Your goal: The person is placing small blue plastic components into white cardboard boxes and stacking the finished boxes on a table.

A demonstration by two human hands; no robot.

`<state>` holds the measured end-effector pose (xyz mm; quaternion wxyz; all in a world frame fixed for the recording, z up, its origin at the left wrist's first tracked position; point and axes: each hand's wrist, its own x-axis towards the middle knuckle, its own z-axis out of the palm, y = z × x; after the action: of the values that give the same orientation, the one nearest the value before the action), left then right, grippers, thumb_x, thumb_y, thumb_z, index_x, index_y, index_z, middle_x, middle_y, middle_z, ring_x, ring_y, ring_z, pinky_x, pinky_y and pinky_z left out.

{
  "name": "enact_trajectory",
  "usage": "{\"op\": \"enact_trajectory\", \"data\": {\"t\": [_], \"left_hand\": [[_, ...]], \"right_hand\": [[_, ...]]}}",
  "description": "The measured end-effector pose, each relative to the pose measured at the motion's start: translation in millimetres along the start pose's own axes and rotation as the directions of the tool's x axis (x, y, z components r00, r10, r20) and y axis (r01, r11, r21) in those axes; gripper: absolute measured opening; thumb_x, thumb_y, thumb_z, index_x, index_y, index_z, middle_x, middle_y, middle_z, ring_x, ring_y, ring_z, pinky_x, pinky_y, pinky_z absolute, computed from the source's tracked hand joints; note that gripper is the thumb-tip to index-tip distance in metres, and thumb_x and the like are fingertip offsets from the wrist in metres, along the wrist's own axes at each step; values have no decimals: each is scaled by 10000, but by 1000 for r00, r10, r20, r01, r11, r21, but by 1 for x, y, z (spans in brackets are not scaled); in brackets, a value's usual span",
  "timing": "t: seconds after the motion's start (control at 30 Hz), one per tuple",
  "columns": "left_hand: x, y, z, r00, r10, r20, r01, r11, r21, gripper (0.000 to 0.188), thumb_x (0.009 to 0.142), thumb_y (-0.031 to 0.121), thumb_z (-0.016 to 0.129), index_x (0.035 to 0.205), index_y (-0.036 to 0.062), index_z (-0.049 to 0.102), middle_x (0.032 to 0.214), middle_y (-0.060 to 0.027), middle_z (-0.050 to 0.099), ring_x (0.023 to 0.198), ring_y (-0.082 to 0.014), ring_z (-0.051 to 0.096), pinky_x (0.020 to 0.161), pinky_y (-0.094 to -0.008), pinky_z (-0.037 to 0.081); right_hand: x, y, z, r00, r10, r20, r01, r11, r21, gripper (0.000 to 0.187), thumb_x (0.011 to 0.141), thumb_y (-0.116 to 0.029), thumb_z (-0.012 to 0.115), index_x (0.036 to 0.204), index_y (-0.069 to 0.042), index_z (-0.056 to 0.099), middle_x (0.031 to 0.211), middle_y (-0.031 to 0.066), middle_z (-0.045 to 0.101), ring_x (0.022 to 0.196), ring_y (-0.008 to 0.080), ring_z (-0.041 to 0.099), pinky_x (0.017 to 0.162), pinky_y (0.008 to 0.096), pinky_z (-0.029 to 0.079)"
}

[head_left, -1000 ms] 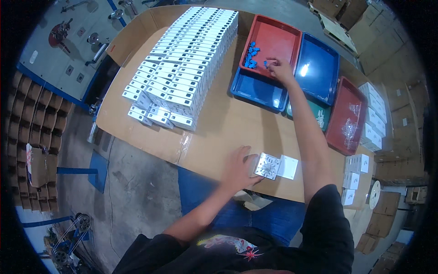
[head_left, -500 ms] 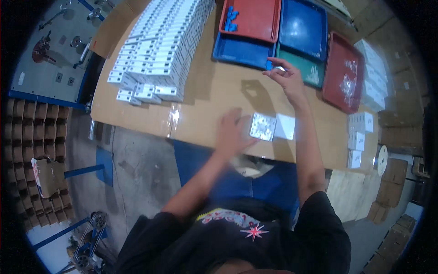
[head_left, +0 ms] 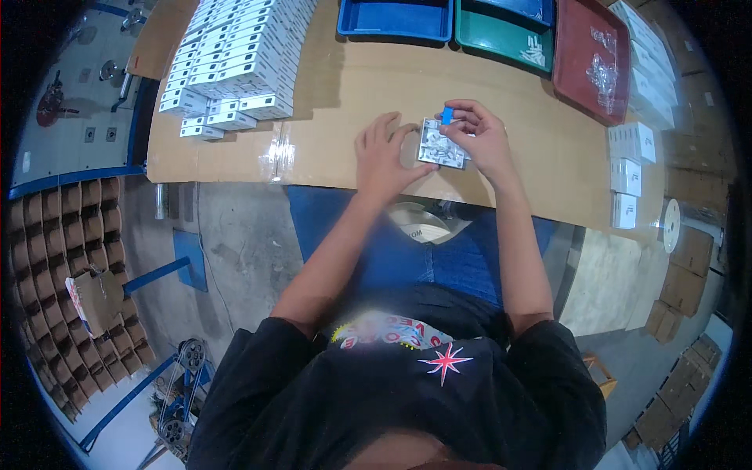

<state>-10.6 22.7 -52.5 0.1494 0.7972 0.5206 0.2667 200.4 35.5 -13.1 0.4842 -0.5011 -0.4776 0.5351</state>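
A small white square box (head_left: pixel 432 149) sits on the cardboard-covered table in front of me, its upper face filled with silvery-white parts too small to make out. My right hand (head_left: pixel 486 142) pinches a small blue plastic piece (head_left: pixel 446 116) above the far edge of this box and covers its right part. To the left, my left hand (head_left: pixel 382 160) rests with fingers spread, and its thumb reaches the near left corner of the box. What lies under the right hand is hidden.
Long rows of stacked white boxes (head_left: pixel 243 70) stand at the far left. Behind are a blue tray (head_left: pixel 395 33), a green tray (head_left: pixel 489 48) and a dark red tray (head_left: pixel 576 86) with clear small parts. More white boxes (head_left: pixel 625 176) line the right edge.
My right hand has come down from the trays to the box, carrying the blue piece. My left hand has settled beside the box. The view has shifted, so the trays sit higher in it.
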Motion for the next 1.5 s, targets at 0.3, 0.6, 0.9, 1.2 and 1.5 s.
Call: {"op": "enact_trajectory", "data": {"t": [0.3,0.6,0.9,1.2,1.5], "left_hand": [[-1,-2,2,999,16,-31,-16,1000,-12,760,662,565,869,1271,158,665,1429,-144,511,1396,-306,417,1138,-522,287],[0,-2,1,999,23,-23,-23,1000,0,705,672,557,867,1250,196,688,1432,-143,509,1404,-304,410,1142,-518,282],[-1,-4,3,999,21,-29,-22,1000,-17,693,672,550,865,1249,209,687,1429,-144,509,1406,-309,407,1149,-516,274],[1,-1,-1,1000,5,3,-5,1000,-2,693,683,538,864,1267,212,684,1440,-147,502,1415,-306,400,1155,-517,271],[0,-3,-1,1000,12,-1,-12,1000,-9,698,684,528,868,1274,204,682,1446,-145,501,1415,-308,398,1158,-516,268]], "right_hand": [[-1,20,1,989,-142,-34,119,922,-369,382,811,-91,821,1177,-61,718,1086,75,714,982,201,689,877,329,545],[8,42,2,963,-270,-18,190,720,-667,366,777,-252,826,1135,-187,783,1255,80,669,1212,293,612,1047,450,413],[9,49,5,959,-283,-13,189,674,-714,385,784,-307,825,1155,-213,787,1250,82,662,1229,275,598,1078,454,364],[10,46,7,965,-263,-19,165,660,-733,388,781,-316,829,1151,-206,793,1271,117,654,1236,306,591,1086,456,400],[9,52,10,961,-272,-40,168,695,-699,413,788,-316,837,1188,-222,791,1276,135,648,1234,311,593,1074,459,445]]}}
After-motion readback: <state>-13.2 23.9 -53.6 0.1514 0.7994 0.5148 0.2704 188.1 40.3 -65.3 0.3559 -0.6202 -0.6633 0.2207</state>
